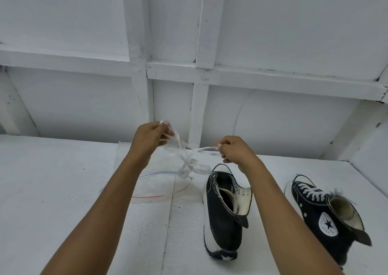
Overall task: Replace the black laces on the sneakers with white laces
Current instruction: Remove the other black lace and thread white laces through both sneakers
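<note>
Your left hand (147, 140) and right hand (235, 151) are pinching the limp, tangled white lace (189, 162) above the unlaced sneaker (222, 218); I'd grip its ends.

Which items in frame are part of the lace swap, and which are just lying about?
Job:
- white lace, pinched by left hand and right hand
- unlaced sneaker, eyelets empty
- laced sneaker, already in white

Lying about:
- clear zip bag, flat on the table
</note>
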The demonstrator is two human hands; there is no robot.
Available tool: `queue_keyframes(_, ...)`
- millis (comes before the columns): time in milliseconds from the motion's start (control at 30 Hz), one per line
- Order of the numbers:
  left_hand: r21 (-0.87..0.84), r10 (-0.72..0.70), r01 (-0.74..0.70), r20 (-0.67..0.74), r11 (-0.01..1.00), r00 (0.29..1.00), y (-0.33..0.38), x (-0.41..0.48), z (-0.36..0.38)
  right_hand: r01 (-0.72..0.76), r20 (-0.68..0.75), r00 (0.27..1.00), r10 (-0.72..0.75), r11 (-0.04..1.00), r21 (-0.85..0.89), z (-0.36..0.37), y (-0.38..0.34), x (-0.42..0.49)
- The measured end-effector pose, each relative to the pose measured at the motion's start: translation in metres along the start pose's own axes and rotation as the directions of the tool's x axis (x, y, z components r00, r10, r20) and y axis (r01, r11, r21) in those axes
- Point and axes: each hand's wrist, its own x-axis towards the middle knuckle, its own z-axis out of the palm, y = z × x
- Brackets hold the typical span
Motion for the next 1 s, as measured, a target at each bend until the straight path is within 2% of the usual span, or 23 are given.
queue_keyframes(33, -0.200, -0.076, 0.079, 0.022, 0.977, 0.997, 0.002, 0.000, 0.001, -0.022, -0.005, 1.000, 0.022, 1.000, 0.022, -0.001, 0.004, 0.001)
queue_keyframes(100, -0.436, -0.187, 0.200, 0.073, 0.877, 0.980, 0.004, 0.001, 0.002, -0.056, 0.017, 0.998, 0.055, 0.997, 0.059, -0.003, 0.011, 0.002)
queue_keyframes(167, -0.527, -0.260, 0.257, 0.070, 0.810, 0.963, 0.002, 0.003, 0.003, -0.074, 0.044, 0.997, 0.070, 0.992, 0.104, -0.004, 0.015, 0.002)
queue_keyframes(233, -0.530, -0.296, 0.258, 0.013, 0.808, 0.955, -0.002, 0.006, 0.001, -0.084, 0.042, 0.996, 0.080, 0.990, 0.116, -0.004, 0.018, 0.003)
queue_keyframes(367, -0.291, -0.293, 0.264, -0.059, 0.919, 0.954, -0.007, 0.006, -0.004, -0.106, 0.099, 0.991, 0.088, 0.976, 0.188, -0.005, 0.020, 0.005)
queue_keyframes(500, 0.092, -0.308, 0.308, -0.017, 0.947, 0.951, -0.004, 0.002, 0.000, -0.058, 0.072, 0.996, 0.055, 0.997, 0.047, -0.004, 0.026, 0.007)
queue_keyframes(600, 0.277, -0.281, 0.260, 0.037, 0.925, 0.959, 0.001, -0.002, 0.010, -0.046, 0.052, 0.997, 0.059, 0.973, -0.224, -0.007, 0.034, 0.006)
queue_keyframes(700, 0.410, -0.245, 0.177, 0.117, 0.895, 0.963, -0.003, -0.007, 0.028, -0.163, 0.150, 0.957, 0.249, 0.886, -0.434, -0.013, 0.043, -0.002)
queue_keyframes(800, 0.521, -0.248, 0.088, 0.245, 0.849, 0.937, -0.014, -0.016, 0.057, -0.204, 0.200, 0.916, 0.349, 0.832, -0.516, -0.017, 0.051, -0.008)
queue_keyframes(900, 0.657, -0.327, -0.008, 0.386, 0.754, 0.863, -0.020, -0.026, 0.088, -0.153, 0.173, 0.944, 0.281, 0.836, -0.526, -0.017, 0.051, -0.014)
queue_keyframes(1000, 0.751, -0.409, -0.057, 0.419, 0.657, 0.811, -0.023, -0.033, 0.110, -0.116, 0.150, 0.962, 0.227, 0.840, -0.530, -0.023, 0.050, -0.022)
